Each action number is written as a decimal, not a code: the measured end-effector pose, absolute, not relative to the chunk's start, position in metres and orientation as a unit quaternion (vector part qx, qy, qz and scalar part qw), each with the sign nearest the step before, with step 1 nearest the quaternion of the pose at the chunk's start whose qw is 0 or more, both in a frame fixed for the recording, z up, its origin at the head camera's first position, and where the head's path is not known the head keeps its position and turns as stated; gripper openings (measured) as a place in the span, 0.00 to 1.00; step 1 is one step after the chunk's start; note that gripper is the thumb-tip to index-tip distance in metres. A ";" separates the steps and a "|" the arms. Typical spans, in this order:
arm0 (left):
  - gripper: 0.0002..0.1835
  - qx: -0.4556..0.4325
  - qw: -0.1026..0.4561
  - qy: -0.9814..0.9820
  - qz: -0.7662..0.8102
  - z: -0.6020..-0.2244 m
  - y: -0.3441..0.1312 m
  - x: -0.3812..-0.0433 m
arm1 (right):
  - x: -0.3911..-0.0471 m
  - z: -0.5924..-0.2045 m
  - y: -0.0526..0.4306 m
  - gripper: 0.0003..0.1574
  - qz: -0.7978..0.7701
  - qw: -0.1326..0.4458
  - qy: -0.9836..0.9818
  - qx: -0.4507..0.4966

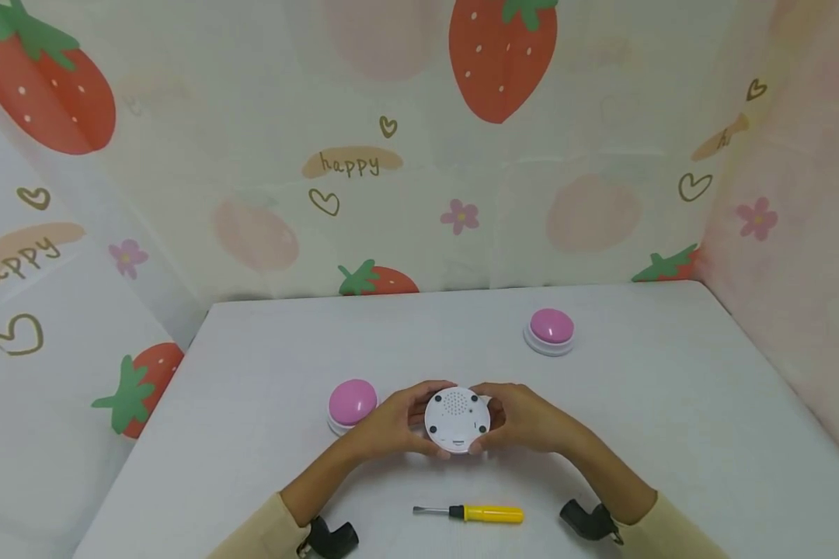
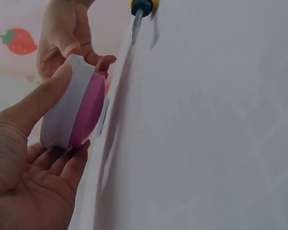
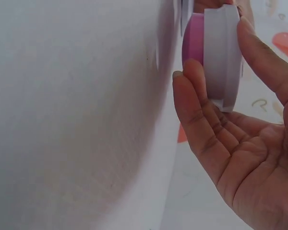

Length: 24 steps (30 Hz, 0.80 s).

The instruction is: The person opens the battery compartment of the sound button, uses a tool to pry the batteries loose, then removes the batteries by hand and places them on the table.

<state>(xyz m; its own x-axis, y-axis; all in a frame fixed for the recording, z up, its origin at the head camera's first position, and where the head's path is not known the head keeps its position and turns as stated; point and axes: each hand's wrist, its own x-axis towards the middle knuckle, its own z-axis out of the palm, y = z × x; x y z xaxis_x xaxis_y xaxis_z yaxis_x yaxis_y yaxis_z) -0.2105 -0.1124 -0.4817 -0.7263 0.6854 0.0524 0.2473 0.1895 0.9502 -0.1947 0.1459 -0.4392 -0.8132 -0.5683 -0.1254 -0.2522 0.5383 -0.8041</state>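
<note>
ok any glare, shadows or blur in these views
Head: soft shadow on the table below the right hand, small glint on the far pink button; left wrist: dim and greyish, screwdriver casting a shadow; right wrist: broad shadow along the table, fine detail soft.

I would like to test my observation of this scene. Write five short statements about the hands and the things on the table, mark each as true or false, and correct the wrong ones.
1. The left hand and the right hand hold one round device together. True.
2. Its pink dome faces the head camera. False: its white underside does.
3. The screwdriver lies on the table. True.
4. The screwdriver's handle is red. False: it is yellow.
5. Two other pink-domed devices stand on the table, a nearer device and a farther device. True.
</note>
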 end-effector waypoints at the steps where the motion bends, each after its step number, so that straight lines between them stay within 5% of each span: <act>1: 0.49 0.313 0.198 0.746 0.553 -0.483 -0.113 -0.211 | -0.194 -0.439 0.146 0.50 -0.417 0.193 0.856 -0.238; 10: 0.48 0.304 0.222 0.728 0.573 -0.490 -0.116 -0.213 | -0.194 -0.440 0.145 0.49 -0.383 0.190 0.874 -0.229; 19: 0.49 0.294 0.230 0.722 0.583 -0.497 -0.118 -0.214 | -0.181 -0.433 0.136 0.41 -0.290 0.059 0.934 -0.201; 24: 0.49 0.307 0.230 0.710 0.590 -0.501 -0.121 -0.217 | -0.171 -0.425 0.127 0.36 -0.230 0.036 0.937 -0.261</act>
